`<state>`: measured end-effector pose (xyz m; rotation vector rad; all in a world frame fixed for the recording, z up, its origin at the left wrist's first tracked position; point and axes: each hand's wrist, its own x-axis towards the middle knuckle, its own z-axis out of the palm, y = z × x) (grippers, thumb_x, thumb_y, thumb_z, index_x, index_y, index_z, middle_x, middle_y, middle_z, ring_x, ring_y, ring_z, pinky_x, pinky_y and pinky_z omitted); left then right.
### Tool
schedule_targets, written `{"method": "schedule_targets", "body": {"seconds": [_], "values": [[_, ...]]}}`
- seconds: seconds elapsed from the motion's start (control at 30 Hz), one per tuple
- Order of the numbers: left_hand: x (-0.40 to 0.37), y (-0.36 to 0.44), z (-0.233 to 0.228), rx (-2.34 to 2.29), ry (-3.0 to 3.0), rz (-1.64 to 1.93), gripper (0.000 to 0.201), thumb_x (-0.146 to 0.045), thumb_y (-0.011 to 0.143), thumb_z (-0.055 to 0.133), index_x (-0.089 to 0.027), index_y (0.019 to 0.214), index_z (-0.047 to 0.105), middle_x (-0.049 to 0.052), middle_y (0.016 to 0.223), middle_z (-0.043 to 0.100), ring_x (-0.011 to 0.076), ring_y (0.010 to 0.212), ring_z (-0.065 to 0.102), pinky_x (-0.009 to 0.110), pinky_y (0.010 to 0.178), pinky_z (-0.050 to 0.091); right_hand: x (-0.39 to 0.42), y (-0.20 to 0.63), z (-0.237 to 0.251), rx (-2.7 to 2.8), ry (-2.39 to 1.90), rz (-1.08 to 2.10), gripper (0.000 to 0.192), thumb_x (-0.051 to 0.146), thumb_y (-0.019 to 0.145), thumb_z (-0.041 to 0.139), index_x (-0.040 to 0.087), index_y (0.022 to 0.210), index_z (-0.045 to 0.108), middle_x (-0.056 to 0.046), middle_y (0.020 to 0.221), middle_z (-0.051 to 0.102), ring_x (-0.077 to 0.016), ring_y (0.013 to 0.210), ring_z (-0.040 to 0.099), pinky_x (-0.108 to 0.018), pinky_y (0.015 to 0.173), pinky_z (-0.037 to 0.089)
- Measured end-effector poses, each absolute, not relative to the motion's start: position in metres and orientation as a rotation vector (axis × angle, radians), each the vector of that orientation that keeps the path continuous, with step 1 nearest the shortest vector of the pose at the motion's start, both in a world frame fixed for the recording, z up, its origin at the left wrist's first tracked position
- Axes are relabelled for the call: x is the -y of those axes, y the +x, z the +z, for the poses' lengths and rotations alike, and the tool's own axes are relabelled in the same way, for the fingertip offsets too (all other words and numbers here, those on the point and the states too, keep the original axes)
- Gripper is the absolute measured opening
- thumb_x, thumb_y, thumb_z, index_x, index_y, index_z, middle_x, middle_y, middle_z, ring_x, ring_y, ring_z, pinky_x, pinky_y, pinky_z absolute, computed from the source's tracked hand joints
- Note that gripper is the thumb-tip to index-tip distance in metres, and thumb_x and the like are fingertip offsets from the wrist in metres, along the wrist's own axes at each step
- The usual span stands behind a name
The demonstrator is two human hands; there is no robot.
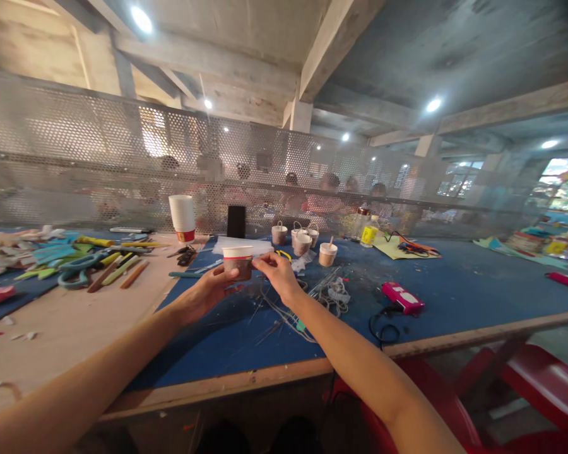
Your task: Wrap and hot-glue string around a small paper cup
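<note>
A paper cup (238,260) with a white rim, a red band and a brown lower part is held above the blue table top (454,287). My left hand (213,289) cups it from below and behind. My right hand (277,272) pinches the cup's right side with thumb and fingertips. Thin wires and strings (284,312) lie on the blue surface under both hands. Behind them stand several small brown cups (303,243), some with wire handles.
A stack of white paper cups (182,218) and a black box (236,221) stand at the back. Scissors, sticks and green strips (82,265) lie at left. A pink device (402,297) with a black cable sits right. Perforated metal screen (76,157) behind; people sit beyond it. Red chairs (539,384) stand below right.
</note>
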<state>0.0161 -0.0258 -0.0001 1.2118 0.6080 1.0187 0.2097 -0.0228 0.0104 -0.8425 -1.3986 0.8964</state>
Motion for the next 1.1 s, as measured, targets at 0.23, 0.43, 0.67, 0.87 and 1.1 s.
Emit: {"method": "schedule_targets", "body": {"seconds": [0.23, 0.43, 0.67, 0.87, 1.1], "values": [[0.0257, 0.0166, -0.0007, -0.611, 1.184, 1.015, 0.039, -0.029, 0.087, 0.073, -0.020, 0.125, 0.072, 0.011, 0.133, 0.070, 0.0272, 0.125, 0.060, 0.034, 0.096, 0.048, 0.0242, 0.2118, 0.0131, 1.419, -0.838, 0.844, 0.020, 0.040, 0.076, 0.069, 0.021, 0.070, 0.065, 0.002, 0.071, 0.065, -0.0170, 0.074, 0.060, -0.029, 0.076, 0.047], [0.0270, 0.0162, 0.0003, -0.622, 1.183, 1.011, 0.039, -0.029, 0.086, 0.073, -0.020, 0.124, 0.072, 0.011, 0.133, 0.070, 0.0276, 0.124, 0.061, 0.035, 0.098, 0.047, 0.0236, 0.2125, 0.0126, 1.431, -0.847, 0.817, 0.020, 0.040, 0.076, 0.069, 0.021, 0.070, 0.065, 0.002, 0.070, 0.064, -0.0167, 0.072, 0.059, -0.028, 0.075, 0.047], [0.0289, 0.0158, 0.0010, -0.623, 1.205, 0.994, 0.040, -0.030, 0.087, 0.072, -0.020, 0.126, 0.072, 0.011, 0.136, 0.069, 0.0292, 0.128, 0.058, 0.035, 0.099, 0.046, 0.0226, 0.2136, 0.0114, 1.440, -0.864, 0.806, 0.020, 0.040, 0.077, 0.069, 0.022, 0.070, 0.065, 0.001, 0.072, 0.066, -0.0178, 0.074, 0.061, -0.030, 0.077, 0.048], [0.0327, 0.0190, 0.0053, -0.642, 1.201, 1.006, 0.042, -0.032, 0.082, 0.077, -0.020, 0.123, 0.073, 0.011, 0.137, 0.067, 0.0300, 0.128, 0.058, 0.036, 0.100, 0.047, 0.0193, 0.2137, 0.0084, 1.442, -0.866, 0.831, 0.019, 0.040, 0.078, 0.068, 0.022, 0.071, 0.066, 0.001, 0.073, 0.067, -0.0180, 0.074, 0.062, -0.030, 0.077, 0.049], [0.0294, 0.0188, 0.0029, -0.646, 1.168, 1.004, 0.040, -0.031, 0.080, 0.078, -0.021, 0.119, 0.076, 0.010, 0.132, 0.071, 0.0321, 0.129, 0.057, 0.037, 0.098, 0.047, 0.0175, 0.2145, 0.0077, 1.441, -0.851, 0.831, 0.018, 0.038, 0.077, 0.069, 0.022, 0.069, 0.066, 0.002, 0.071, 0.067, -0.0170, 0.070, 0.061, -0.029, 0.073, 0.047]]}}
